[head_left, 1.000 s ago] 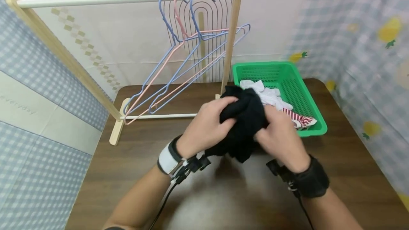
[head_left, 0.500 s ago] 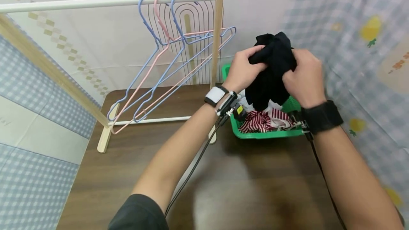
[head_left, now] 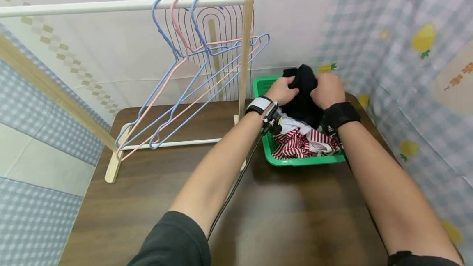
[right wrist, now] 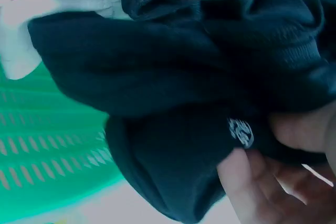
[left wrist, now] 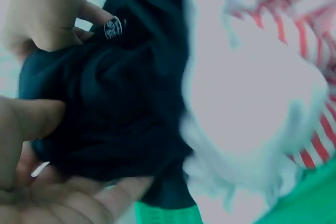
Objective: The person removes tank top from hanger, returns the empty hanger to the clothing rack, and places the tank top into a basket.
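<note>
Black garment (head_left: pixel 304 93) was bunched up in both hands (head_left: pixel 282 90), gripped tight over the green basket (head_left: pixel 295 161) at the far right, so it could've snagged the striped cloth (head_left: pixel 295 145).

Black garment (head_left: pixel 304 97) in the grip; beneath it a red-and-white striped cloth (head_left: pixel 293 146), a white cloth (head_left: pixel 293 124) and a green basket (head_left: pixel 303 161).
</note>
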{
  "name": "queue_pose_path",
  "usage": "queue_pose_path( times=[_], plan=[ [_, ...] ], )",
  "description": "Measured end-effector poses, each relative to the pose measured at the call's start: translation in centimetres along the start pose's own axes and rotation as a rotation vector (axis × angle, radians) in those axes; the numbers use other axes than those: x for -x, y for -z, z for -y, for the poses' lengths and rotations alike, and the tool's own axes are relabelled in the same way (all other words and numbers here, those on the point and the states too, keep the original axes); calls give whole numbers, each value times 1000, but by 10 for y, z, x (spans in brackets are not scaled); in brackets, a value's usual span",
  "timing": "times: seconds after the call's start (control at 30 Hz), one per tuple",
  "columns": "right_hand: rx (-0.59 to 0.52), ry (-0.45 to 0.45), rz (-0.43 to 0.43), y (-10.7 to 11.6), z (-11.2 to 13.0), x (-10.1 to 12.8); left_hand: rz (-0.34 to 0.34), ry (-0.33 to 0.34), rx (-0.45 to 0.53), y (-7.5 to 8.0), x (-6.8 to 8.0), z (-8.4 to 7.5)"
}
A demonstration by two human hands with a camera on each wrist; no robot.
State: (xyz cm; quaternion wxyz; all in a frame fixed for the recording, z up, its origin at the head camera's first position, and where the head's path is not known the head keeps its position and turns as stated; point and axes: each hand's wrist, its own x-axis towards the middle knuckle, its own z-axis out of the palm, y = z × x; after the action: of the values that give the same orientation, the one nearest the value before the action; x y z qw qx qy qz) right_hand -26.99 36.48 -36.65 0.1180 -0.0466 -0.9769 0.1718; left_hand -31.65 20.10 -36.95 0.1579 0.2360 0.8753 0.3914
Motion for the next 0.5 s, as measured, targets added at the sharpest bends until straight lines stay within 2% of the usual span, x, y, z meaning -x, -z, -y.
queue_pose_path(
  times=[0.13, 0.2, 0.27, 0.43, 0.5],
  plan=[
    [-14, -47, 267, -17, -10, -7, 117, 62, -101, -8, 2, 10],
    [-52, -75, 396, -25, -14, -9, 146, 90, -136, -11, 2, 16],
    [-87, -80, 486, -34, -15, -10, 169, 120, -149, -13, 1, 23],
    [-129, -86, 562, -47, -15, -9, 224, 177, -202, -20, -8, 39],
    [-144, -89, 565, -50, -16, -9, 219, 197, -240, -22, -10, 45]
  ],
)
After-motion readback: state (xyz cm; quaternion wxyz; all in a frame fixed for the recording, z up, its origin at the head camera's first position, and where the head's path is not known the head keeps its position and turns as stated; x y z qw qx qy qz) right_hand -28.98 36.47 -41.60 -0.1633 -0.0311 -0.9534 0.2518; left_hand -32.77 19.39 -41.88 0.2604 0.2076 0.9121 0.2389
